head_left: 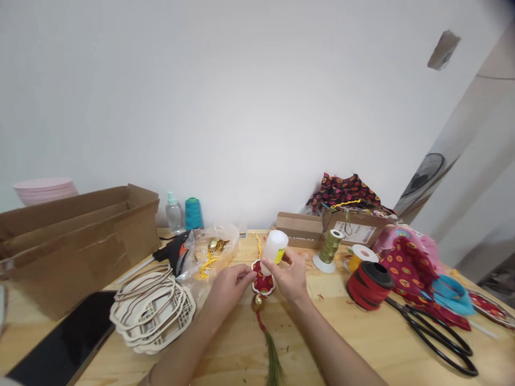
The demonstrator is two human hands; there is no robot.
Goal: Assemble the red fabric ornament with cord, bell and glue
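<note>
My right hand (290, 277) is wrapped round a white plastic squeeze bottle (274, 245) with a yellow label patch. The bottle is tipped, its lower end over a pendant (263, 285) of dark red patterned fabric with a pale scalloped rim. Whether the bottle's tip touches the fabric is hidden. At the pendant's left edge, the fingers of my left hand (235, 281) are closed together against the rim. A yellow cord (258, 244) runs from the pendant's top. Below it hang a gold bell (258, 302) and an olive-green tassel (273, 359) on a red cord.
Left: wooden frames (151, 311), a dark phone-like slab (64, 343), a cardboard box (80, 246), a glue gun (172, 252) and a plastic bag (225, 241). Right: a green thread spool (330, 247), a red ribbon roll (368, 287), black scissors (434, 335) and patterned fabric (408, 262).
</note>
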